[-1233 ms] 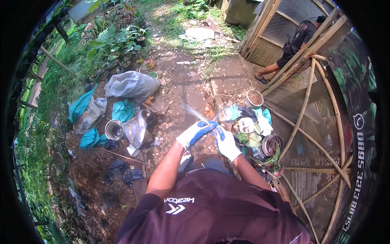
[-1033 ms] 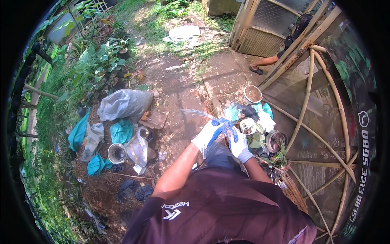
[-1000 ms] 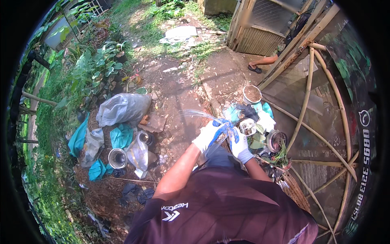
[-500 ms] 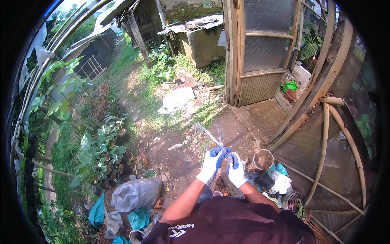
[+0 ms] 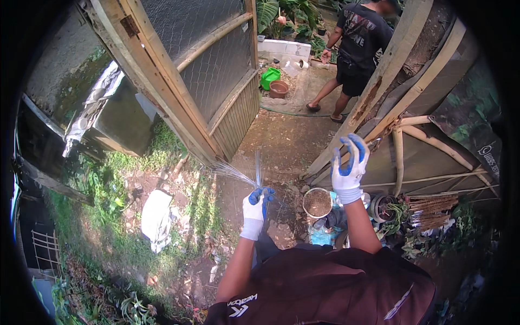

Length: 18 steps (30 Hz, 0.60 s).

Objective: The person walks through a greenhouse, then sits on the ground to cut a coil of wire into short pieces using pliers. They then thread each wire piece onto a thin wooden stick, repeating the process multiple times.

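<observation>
My left hand (image 5: 254, 210), in a white glove with blue palm and fingers, is closed round a bundle of thin wires (image 5: 257, 176). The silvery strands fan out upward from the fist in two spreading tufts. My right hand (image 5: 349, 167), gloved the same way, is raised to the right, away from the bundle. Its fingers are apart and lightly bent, with nothing seen in them. Below and left of that hand stands a round white bucket (image 5: 317, 203) of brown, soil-like material.
A wooden door (image 5: 216, 81) with mesh panels stands ajar ahead. Beyond it a person (image 5: 360, 54) in dark clothes is by a green watering can (image 5: 269, 78) and a brown pot (image 5: 279, 89). A bamboo-framed wall (image 5: 433, 157) is at right; a white sack (image 5: 157, 219) lies left.
My view has swung right, bringing the person beyond the door into sight. My right hand has left the wires and risen to the right, opening. The left hand still holds them.
</observation>
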Motion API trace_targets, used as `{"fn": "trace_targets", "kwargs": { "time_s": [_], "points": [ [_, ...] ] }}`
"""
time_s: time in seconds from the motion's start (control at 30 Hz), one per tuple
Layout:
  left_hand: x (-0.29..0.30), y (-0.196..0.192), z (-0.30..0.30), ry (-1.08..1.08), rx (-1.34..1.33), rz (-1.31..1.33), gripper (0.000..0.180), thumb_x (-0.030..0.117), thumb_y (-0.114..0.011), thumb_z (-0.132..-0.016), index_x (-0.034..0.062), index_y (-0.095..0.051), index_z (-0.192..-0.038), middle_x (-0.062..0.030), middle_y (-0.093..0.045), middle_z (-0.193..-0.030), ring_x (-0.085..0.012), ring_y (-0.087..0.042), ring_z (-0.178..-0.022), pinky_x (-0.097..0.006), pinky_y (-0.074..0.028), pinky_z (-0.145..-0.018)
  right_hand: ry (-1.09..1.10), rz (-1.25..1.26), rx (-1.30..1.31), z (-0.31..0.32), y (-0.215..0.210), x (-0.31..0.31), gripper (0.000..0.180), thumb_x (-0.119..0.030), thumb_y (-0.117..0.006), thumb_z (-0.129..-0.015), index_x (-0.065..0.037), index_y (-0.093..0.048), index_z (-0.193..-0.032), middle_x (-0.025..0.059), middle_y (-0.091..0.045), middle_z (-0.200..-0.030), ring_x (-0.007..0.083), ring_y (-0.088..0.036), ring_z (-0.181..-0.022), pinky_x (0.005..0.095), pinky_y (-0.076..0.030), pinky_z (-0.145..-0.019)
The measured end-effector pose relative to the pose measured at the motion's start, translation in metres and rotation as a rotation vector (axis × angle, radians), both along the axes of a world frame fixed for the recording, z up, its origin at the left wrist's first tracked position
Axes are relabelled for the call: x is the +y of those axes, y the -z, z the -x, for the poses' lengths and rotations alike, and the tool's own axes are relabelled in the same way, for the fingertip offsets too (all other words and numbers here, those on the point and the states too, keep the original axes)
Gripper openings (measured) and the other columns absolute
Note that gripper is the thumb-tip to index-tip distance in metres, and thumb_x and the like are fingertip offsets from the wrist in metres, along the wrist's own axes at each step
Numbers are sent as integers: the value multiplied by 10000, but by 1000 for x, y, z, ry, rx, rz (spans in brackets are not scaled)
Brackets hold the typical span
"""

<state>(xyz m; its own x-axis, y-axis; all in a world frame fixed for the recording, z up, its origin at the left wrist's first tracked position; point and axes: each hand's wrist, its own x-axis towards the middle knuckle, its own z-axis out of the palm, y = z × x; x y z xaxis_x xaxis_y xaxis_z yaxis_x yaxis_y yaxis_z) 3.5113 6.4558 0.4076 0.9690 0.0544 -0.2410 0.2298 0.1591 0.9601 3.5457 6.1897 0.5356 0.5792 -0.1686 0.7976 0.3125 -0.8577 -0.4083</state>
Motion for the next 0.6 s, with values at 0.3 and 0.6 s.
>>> {"fn": "trace_targets", "kwargs": {
  "time_s": [0.3,0.6],
  "points": [
    [-10,-47,-207,393,-12,-68,249,161,-666,-1034,-68,-735,-1103,-77,-760,-974,-97,-625,-791,-264,-513,-761,932,124,-97,-160,-121,-84,1124,-455,-859,-803,-76,-219,-1646,298,-74,-1688,518,-82,-1552,630,-112,-1255],
    [-70,-1,-401,433,189,-128,214,147,-695,-1013,-49,-748,-1081,-50,-747,-885,-93,-618,-746,-275,-503,-702,1043,187,-271,-163,-54,-106,1035,-257,-804,-865,-52,-147,-1639,264,-148,-1669,438,-185,-1536,612,-158,-1235]
  ]
}}
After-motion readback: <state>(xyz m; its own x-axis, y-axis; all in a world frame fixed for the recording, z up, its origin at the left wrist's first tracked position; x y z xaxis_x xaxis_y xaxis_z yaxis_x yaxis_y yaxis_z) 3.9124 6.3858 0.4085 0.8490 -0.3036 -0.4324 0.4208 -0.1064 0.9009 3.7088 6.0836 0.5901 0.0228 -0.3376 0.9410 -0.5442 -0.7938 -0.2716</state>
